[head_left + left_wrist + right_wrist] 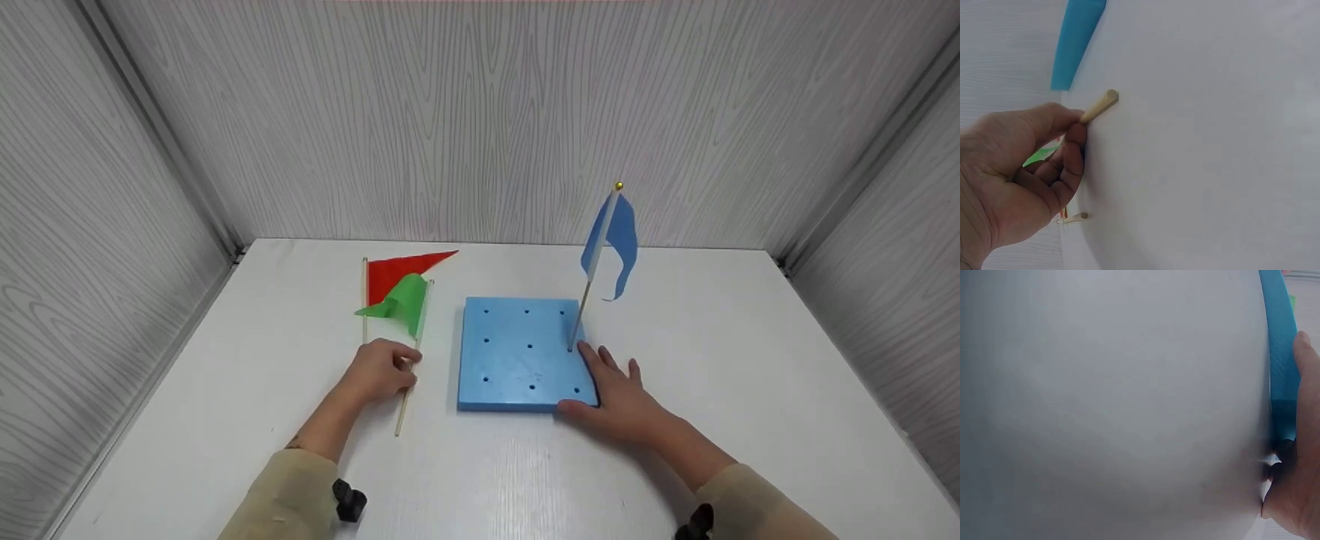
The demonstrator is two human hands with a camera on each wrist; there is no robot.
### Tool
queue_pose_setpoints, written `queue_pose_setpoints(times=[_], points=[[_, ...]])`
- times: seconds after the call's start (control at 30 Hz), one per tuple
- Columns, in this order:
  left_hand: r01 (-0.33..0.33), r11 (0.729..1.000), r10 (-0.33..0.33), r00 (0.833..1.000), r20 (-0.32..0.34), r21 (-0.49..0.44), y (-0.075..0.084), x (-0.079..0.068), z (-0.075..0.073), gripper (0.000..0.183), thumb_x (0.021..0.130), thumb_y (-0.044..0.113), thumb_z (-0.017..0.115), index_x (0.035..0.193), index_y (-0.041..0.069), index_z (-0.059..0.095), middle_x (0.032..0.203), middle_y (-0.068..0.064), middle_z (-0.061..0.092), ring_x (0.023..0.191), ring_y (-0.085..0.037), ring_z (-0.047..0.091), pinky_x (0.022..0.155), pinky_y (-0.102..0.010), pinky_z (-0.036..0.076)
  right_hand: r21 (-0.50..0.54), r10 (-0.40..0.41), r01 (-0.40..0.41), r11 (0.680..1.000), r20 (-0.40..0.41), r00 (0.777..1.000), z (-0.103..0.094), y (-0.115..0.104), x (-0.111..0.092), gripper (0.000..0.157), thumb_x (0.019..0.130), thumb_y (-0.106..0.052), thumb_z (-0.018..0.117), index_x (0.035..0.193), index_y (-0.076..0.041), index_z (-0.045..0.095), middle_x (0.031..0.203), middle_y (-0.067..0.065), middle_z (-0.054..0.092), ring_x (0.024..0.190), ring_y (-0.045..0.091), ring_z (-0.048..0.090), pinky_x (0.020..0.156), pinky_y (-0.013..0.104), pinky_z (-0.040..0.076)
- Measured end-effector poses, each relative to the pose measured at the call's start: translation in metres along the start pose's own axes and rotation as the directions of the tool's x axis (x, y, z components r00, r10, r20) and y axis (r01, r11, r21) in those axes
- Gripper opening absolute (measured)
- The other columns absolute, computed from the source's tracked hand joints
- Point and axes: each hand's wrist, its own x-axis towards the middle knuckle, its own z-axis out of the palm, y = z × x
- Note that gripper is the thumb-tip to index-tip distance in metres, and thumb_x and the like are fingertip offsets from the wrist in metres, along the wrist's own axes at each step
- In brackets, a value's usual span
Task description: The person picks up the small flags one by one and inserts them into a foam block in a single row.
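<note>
Left hand (384, 369) is nearer, fingers clamped on the stick (403, 412) of the green flag (407, 305), which is left of the blue board (510, 365), long axis running front to back, far end angled right, while right hand (621, 401) touches board's right edge, fingers spread.
</note>
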Motion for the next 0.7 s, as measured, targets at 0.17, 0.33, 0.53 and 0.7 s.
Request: queue_pose_setpoints(times=[0.17, 0.33, 0.53, 0.7], points=[[-0.028, 0.999, 0.027, 0.999, -0.04, -0.033, -0.004, 0.001, 0.003, 0.035, 0.09, 0.001, 0.07, 0.124, 0.007, 0.078, 0.089, -0.006, 0.067, 0.081, -0.021, 0.059, 0.068, -0.029, 0.05, 0.003, 0.004, -0.004, 1.0, 0.0, 1.0, 0.0, -0.001, 0.0, 0.119, 0.086, -0.087, 0.056, 0.172, -0.015, 0.014, 0.172, 0.016, 0.028, 0.162, 0.038, 0.013, 0.123, 0.069, -0.006], [-0.07, 0.996, 0.065, 0.996, -0.068, -0.063, -0.007, 0.002, 0.004, 0.04, 0.089, -0.001, 0.067, 0.127, 0.003, 0.076, 0.084, -0.005, 0.068, 0.074, -0.018, 0.059, 0.064, -0.027, 0.049, 0.026, -0.011, 0.011, 1.0, -0.002, 1.0, -0.002, -0.001, -0.001, 0.118, 0.088, -0.084, 0.059, 0.171, -0.013, 0.014, 0.172, 0.016, 0.028, 0.162, 0.038, 0.013, 0.123, 0.07, -0.006], [-0.048, 0.993, 0.04, 0.997, -0.065, -0.111, -0.009, 0.001, 0.003, 0.047, 0.088, 0.0, 0.066, 0.135, 0.004, 0.069, 0.086, -0.006, 0.07, 0.073, -0.017, 0.062, 0.065, -0.028, 0.051, 0.028, -0.014, 0.014, 0.999, 0.001, 1.0, -0.001, 0.001, -0.001, 0.118, 0.088, -0.084, 0.058, 0.171, -0.013, 0.014, 0.172, 0.015, 0.029, 0.162, 0.037, 0.012, 0.122, 0.07, -0.006], [-0.046, 0.985, 0.038, 0.998, -0.054, -0.165, -0.011, 0.0, 0.001, 0.052, 0.09, -0.001, 0.063, 0.142, 0.004, 0.064, 0.087, -0.007, 0.067, 0.073, -0.018, 0.059, 0.065, -0.027, 0.05, 0.013, -0.008, 0.008, 1.0, -0.007, 1.0, -0.001, -0.001, -0.001, 0.118, 0.087, -0.085, 0.058, 0.171, -0.013, 0.015, 0.172, 0.016, 0.03, 0.162, 0.038, 0.014, 0.123, 0.07, -0.005]])
